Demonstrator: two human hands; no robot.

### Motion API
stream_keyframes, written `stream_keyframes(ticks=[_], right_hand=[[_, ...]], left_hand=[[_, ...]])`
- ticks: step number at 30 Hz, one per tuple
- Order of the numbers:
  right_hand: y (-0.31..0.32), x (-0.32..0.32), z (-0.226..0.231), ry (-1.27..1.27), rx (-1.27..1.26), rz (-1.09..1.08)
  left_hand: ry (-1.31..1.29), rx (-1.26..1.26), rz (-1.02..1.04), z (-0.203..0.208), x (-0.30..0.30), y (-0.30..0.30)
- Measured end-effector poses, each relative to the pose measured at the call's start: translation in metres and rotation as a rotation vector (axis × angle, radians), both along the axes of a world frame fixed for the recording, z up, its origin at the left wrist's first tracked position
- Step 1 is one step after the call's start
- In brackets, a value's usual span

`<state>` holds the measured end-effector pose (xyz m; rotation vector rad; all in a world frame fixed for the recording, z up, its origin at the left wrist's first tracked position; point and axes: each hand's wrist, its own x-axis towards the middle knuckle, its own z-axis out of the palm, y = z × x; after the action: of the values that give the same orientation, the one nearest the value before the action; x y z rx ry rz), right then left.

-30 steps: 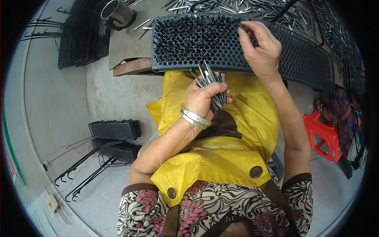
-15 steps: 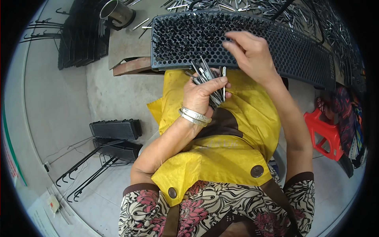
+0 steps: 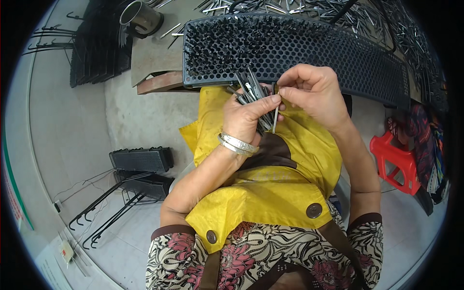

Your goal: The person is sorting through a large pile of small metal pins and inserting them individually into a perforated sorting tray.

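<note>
Clutching rods [image 3: 249,90] in left hand [image 3: 244,117], over apron [image 3: 311,137], near rack [image 3: 362,72]; holding right hand [image 3: 315,94] narrow at one rod [image 3: 276,120], cannot tell if gripping; might spill others through slack left grip

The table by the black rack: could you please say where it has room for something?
The table is crowded with metal strips behind the rack; its free patch lies between mug, rack's left end and near edge, bar a few strips.
</note>
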<state>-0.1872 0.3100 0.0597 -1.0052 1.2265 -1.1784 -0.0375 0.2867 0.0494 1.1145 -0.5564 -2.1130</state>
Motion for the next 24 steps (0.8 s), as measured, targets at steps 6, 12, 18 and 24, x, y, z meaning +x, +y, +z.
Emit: stream_keyframes(ticks=[6,12,18,24], right_hand=[[-0.016,-0.009,-0.003,0.385,-0.290,-0.455],[-0.049,-0.010,-0.012,0.749,-0.629,-0.586],[-0.070,-0.011,-0.032,0.949,-1.056,-0.468],[-0.061,-0.006,-0.029,1.206,-0.875,-0.117]], left_hand=[[0.012,0.020,0.019,0.001,0.001,0.001],[0.019,0.085,0.006,-0.008,-0.001,0.006],[0.033,0.069,-0.003,-0.011,0.000,0.008],[-0.019,0.070,0.002,-0.006,0.000,0.006]])
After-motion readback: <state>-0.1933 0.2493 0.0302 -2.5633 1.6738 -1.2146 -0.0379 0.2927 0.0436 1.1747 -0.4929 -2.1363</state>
